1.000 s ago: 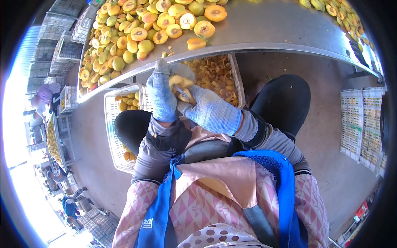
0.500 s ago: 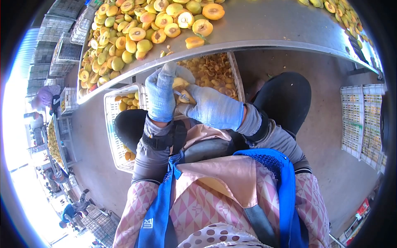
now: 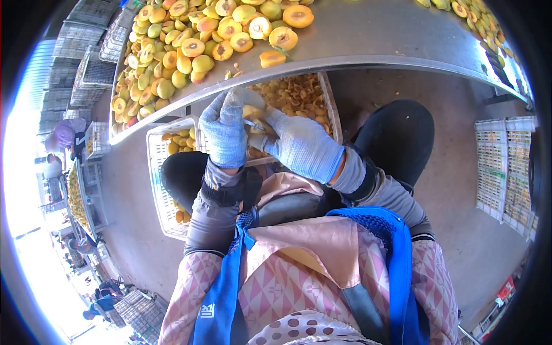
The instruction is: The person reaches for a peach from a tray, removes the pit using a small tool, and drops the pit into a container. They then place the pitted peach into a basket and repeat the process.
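Observation:
In my left hand [image 3: 223, 129], gloved in pale blue-grey, a yellow peach half [image 3: 252, 111] is gripped between the fingers and thumb. My right hand [image 3: 307, 146], in a matching glove, is closed on a small metal hand tool [image 3: 249, 123] whose thin shiny end meets the fruit. The fingers hide most of the tool, so its exact shape cannot be made out. Both hands are over a crate [image 3: 335, 118] holding brownish-yellow fruit scraps, just below the table edge. Many halved peaches [image 3: 192, 47] are heaped on the metal table [image 3: 356, 34], some with their pits showing.
A white crate [image 3: 155, 190] with peach halves stands by my left knee. Stacked crates [image 3: 503, 167] are at the right, and more crates [image 3: 92, 66] at the far left. A person in purple [image 3: 68, 133] bends near another fruit-covered table [image 3: 77, 195].
Both hands stay together at the peach half. My right hand has turned slightly, its fingers shifting around the tool, and less of the fruit shows now.

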Available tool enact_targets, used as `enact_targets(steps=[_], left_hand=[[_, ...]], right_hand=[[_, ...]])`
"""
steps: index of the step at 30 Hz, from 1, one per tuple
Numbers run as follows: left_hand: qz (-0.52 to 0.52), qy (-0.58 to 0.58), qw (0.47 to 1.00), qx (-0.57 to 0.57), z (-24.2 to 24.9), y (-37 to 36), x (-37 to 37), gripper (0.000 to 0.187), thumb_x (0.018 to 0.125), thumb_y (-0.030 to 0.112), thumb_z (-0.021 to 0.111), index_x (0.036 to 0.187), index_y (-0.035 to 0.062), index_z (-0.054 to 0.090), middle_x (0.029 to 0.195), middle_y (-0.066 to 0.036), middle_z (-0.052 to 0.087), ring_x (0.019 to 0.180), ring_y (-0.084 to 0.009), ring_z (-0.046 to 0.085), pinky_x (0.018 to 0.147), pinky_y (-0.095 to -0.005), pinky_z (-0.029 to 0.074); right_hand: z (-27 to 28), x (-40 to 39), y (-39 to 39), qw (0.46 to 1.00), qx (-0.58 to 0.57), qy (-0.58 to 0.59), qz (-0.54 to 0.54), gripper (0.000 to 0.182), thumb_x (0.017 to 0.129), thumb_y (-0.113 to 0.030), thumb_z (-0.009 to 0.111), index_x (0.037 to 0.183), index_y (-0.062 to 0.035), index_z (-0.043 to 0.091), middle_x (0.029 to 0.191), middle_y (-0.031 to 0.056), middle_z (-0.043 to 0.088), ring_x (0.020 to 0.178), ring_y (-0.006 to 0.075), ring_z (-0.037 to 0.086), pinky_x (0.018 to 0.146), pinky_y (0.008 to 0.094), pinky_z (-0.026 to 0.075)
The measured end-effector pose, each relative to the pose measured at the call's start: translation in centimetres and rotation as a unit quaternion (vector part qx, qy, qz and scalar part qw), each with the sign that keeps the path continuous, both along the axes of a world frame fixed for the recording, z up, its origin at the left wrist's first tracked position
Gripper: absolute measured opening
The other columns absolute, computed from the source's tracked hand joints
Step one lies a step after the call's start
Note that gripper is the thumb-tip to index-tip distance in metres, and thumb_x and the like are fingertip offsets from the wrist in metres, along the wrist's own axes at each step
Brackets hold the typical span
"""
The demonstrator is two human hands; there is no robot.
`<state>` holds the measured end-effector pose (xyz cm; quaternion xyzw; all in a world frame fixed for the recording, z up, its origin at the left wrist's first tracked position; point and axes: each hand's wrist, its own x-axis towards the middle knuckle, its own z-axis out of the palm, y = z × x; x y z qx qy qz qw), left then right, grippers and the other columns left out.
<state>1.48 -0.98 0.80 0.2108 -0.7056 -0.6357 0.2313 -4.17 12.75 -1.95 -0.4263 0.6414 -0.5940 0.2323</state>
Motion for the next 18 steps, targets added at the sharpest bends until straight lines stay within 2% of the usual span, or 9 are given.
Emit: enact_targets(steps=[1,4,7,10,13,15,16,17,18], left_hand=[[0.015,0.013,1.0,-0.008,0.0,0.1,-0.1,0.042,0.094,0.04,0.06,0.091,-0.0016,0.069,0.078,-0.007,0.069,0.065,-0.01,0.062,0.059,-0.0221,0.048],[-0.047,0.038,0.998,0.014,0.2,0.0,-0.2,0.041,0.095,0.038,0.059,0.093,-0.0015,0.069,0.078,-0.007,0.069,0.066,-0.0099,0.062,0.058,-0.0221,0.048],[-0.054,0.049,0.997,0.007,-0.9,-0.4,-0.6,0.043,0.096,0.04,0.056,0.092,-0.0011,0.069,0.078,-0.007,0.07,0.066,-0.0099,0.062,0.058,-0.0217,0.047],[-0.075,0.057,0.995,-0.019,-1.1,-0.8,-0.6,0.045,0.097,0.041,0.054,0.09,-0.0008,0.069,0.077,-0.007,0.069,0.065,-0.0098,0.062,0.059,-0.0219,0.047],[-0.078,0.04,0.996,-0.019,-1.5,-1.0,-0.6,0.044,0.096,0.042,0.055,0.095,-0.0009,0.067,0.077,-0.007,0.068,0.067,-0.0105,0.062,0.061,-0.0228,0.049],[-0.028,0.087,0.991,0.097,-0.5,0.4,-0.8,0.043,0.096,0.041,0.055,0.1,-0.001,0.065,0.078,-0.007,0.066,0.07,-0.0114,0.063,0.062,-0.024,0.05],[-0.01,0.098,0.992,0.078,-0.6,0.5,-0.8,0.043,0.097,0.041,0.054,0.102,-0.0009,0.064,0.079,-0.007,0.066,0.072,-0.0119,0.063,0.063,-0.0246,0.05],[0.009,0.108,0.992,0.059,-0.7,0.7,-0.7,0.043,0.097,0.041,0.053,0.103,-0.0007,0.063,0.079,-0.007,0.065,0.073,-0.0125,0.063,0.063,-0.0252,0.051],[0.02,0.105,0.993,-0.04,-1.5,0.1,-0.9,0.043,0.097,0.041,0.052,0.104,-0.0004,0.062,0.079,-0.007,0.065,0.074,-0.0131,0.063,0.064,-0.0258,0.052]], right_hand=[[0.3,0.0,0.3,0.993,0.075,0.076,-0.052,0.035,0.095,-0.028,0.06,0.118,-0.0021,0.058,0.085,0.0111,0.068,0.074,0.0222,0.066,0.068,0.0355,0.051],[0.7,-0.2,-0.1,0.992,-0.019,-0.12,0.023,0.035,0.095,-0.03,0.061,0.114,-0.0008,0.06,0.084,0.0108,0.068,0.074,0.0206,0.064,0.07,0.0351,0.05],[-0.2,-0.3,-0.5,0.954,-0.075,-0.278,0.084,0.034,0.096,-0.034,0.06,0.104,-0.0007,0.063,0.071,0.0056,0.062,0.063,0.0147,0.056,0.06,0.0311,0.047],[1.8,-1.2,0.7,0.892,0.029,-0.427,0.143,0.023,0.099,-0.025,0.055,0.101,-0.0035,0.062,0.07,-0.0022,0.054,0.06,0.0062,0.049,0.056,0.0228,0.044],[1.4,-1.4,0.7,0.903,0.024,-0.405,0.145,0.023,0.099,-0.027,0.056,0.096,-0.0053,0.062,0.069,-0.0029,0.052,0.059,0.0039,0.046,0.053,0.0204,0.039],[1.4,-2.0,1.4,0.859,0.017,-0.48,0.177,0.025,0.099,-0.028,0.055,0.098,-0.004,0.062,0.071,-0.0025,0.054,0.06,0.0053,0.048,0.054,0.0227,0.041],[1.4,-2.1,1.6,0.834,0.014,-0.517,0.194,0.026,0.099,-0.029,0.055,0.099,-0.0034,0.063,0.072,-0.0023,0.055,0.061,0.006,0.05,0.054,0.0238,0.042],[1.4,-1.9,1.4,0.887,-0.008,-0.432,0.164,0.027,0.099,-0.029,0.056,0.101,-0.0027,0.063,0.071,-0.002,0.056,0.06,0.0075,0.051,0.054,0.0257,0.043],[1.3,-1.7,1.0,0.93,-0.033,-0.34,0.134,0.028,0.098,-0.029,0.056,0.103,-0.0021,0.062,0.071,-0.0017,0.057,0.06,0.0089,0.052,0.054,0.0276,0.044]])
